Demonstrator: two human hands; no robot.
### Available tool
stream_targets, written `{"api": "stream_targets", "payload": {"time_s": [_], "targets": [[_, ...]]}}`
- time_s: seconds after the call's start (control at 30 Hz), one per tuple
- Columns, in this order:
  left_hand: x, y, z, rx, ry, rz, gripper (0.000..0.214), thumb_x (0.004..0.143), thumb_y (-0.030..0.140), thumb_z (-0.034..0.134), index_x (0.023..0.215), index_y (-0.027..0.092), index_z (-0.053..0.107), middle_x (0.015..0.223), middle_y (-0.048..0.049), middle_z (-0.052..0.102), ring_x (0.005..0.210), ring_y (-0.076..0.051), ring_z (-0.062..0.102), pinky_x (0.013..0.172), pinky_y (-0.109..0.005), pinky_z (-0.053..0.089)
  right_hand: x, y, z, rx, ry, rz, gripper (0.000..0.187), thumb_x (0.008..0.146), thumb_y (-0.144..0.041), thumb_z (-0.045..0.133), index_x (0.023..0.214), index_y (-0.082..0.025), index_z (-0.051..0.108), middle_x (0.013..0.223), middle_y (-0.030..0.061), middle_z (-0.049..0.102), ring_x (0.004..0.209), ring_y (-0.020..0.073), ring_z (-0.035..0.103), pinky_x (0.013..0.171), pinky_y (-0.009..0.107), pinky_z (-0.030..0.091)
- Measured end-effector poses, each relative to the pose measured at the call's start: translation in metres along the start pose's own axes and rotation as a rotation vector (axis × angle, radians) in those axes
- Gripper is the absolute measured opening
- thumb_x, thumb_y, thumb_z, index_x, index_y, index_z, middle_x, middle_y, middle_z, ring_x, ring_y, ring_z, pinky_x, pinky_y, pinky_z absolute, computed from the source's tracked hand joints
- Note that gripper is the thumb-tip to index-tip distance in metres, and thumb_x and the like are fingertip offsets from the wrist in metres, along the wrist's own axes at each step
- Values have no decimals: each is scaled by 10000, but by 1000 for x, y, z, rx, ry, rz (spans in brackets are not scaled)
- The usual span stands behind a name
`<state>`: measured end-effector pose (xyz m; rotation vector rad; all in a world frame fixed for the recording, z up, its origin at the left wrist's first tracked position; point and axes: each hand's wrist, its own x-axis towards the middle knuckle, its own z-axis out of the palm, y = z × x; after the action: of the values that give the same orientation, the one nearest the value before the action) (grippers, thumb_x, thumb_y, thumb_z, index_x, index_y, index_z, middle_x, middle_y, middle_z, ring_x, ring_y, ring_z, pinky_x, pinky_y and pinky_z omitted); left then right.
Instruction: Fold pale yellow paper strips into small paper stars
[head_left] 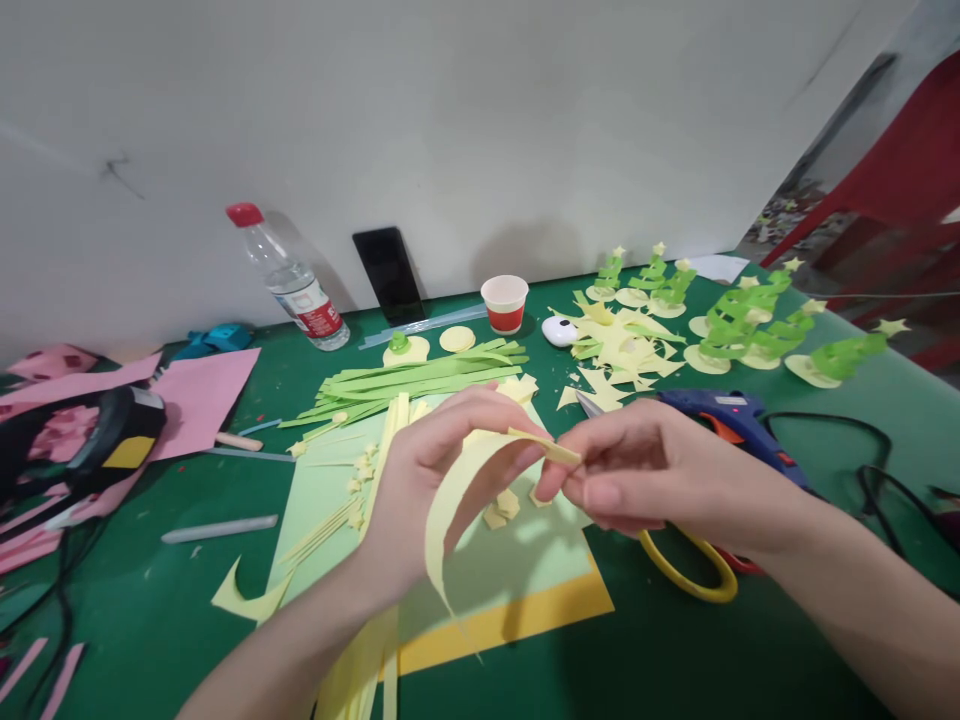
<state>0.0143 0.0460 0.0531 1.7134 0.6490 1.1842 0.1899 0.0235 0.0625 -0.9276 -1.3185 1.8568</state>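
A pale yellow paper strip [453,495] curves down between my two hands, one end hanging free. My left hand [442,450] pinches it near its upper part, while my right hand [637,470] grips the folded end in its fingertips. Under my hands lies a light green paper sheet [487,570] on a yellow-orange sheet [510,620]. Small folded paper stars [358,487] and several yellow strips [352,650] lie beside my left hand. Scissors with yellow handles [697,590] rest partly hidden beneath my right hand.
Green strips [405,378] and yellow scraps [622,345] lie behind. Several green paper spirals topped with stars [735,325] stand at right, near a blue glue gun [720,405]. A bottle [304,290], phone [388,275] and paper cup [505,303] line the wall. Pink paper [202,395] is at left.
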Motion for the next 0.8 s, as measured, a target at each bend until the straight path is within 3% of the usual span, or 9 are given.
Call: {"api": "stream_targets", "payload": {"time_s": [0.13,0.23,0.33,0.5,0.67,0.77,0.8], "targets": [[-1,-2,-3,-22,-39,52,151,776,129,694,783,279,714,777,34,663,756,-142,605,825,-303,480,2,2,-4,176,-41,44,280,766,-378,679,657,-121,649,485,-51,451,396,29,303,352,173,166],[0,-1,-2,-15,-54,-8,185,771,135,693,874,287,712,829,16,673,809,-165,606,816,-308,484,1,3,-2,125,62,12,207,718,-269,709,588,-143,610,443,-73,402,388,24,266,363,169,170],[0,1,1,-56,-91,-187,203,799,134,648,945,272,681,897,-1,677,867,-177,612,780,-290,493,-2,2,4,-62,282,-149,153,684,-139,657,544,-161,599,450,-64,423,422,39,324,385,165,233],[-4,1,5,-123,-164,-236,78,786,191,675,857,222,665,859,3,642,867,-168,607,836,-284,477,-3,2,16,-352,510,-435,182,638,-72,563,489,-177,557,458,-47,507,432,59,413,384,164,310],[-10,0,2,-58,-4,-291,40,816,250,665,811,241,704,839,19,676,882,-170,626,842,-282,476,-7,1,17,-621,602,-571,213,733,-95,523,547,-188,565,468,-31,545,414,72,439,362,179,329],[-7,-3,0,-152,103,-336,79,792,265,684,730,221,708,794,11,699,830,-180,638,784,-293,496,-15,7,21,-904,700,-747,289,803,-85,487,540,-190,542,439,-19,501,388,83,411,364,224,323],[-6,-4,0,-196,135,-355,86,773,265,698,701,218,702,759,15,699,790,-173,637,755,-290,499,-15,13,26,-1016,665,-829,303,808,-73,477,535,-190,539,437,-13,491,400,93,423,387,241,344]]}}
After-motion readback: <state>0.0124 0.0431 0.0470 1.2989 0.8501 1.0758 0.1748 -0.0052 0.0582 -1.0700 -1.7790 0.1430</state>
